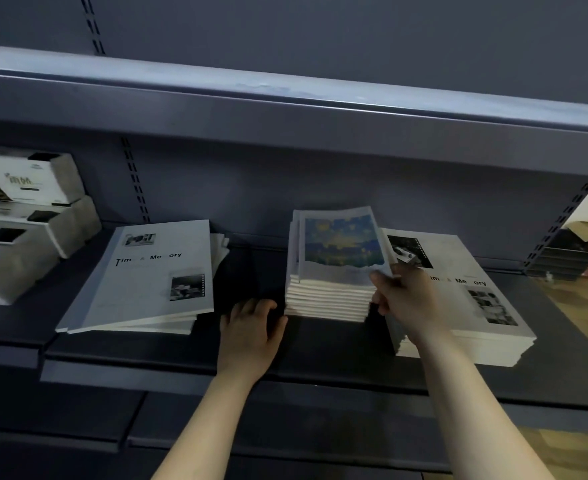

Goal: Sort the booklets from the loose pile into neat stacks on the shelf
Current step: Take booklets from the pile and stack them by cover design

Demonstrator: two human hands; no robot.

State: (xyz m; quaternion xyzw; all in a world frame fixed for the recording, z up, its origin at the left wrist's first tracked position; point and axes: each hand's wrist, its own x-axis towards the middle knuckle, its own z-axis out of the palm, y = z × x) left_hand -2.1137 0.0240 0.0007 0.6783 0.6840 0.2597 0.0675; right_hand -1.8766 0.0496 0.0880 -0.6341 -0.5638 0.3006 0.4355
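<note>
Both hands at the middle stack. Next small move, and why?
Probably slide the top booklet left until it sits flush on the middle stack. Its blue cover lies offset, with the left edges of booklets beneath showing. The right hand pinches its near right corner; the left hand rests on the shelf at the stack's near left corner, able to steady it.

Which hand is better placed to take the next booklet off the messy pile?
Probably the left: the left hand rests on the shelf beside the loose pile, while the right hand grips the painted-cover stack.
</note>
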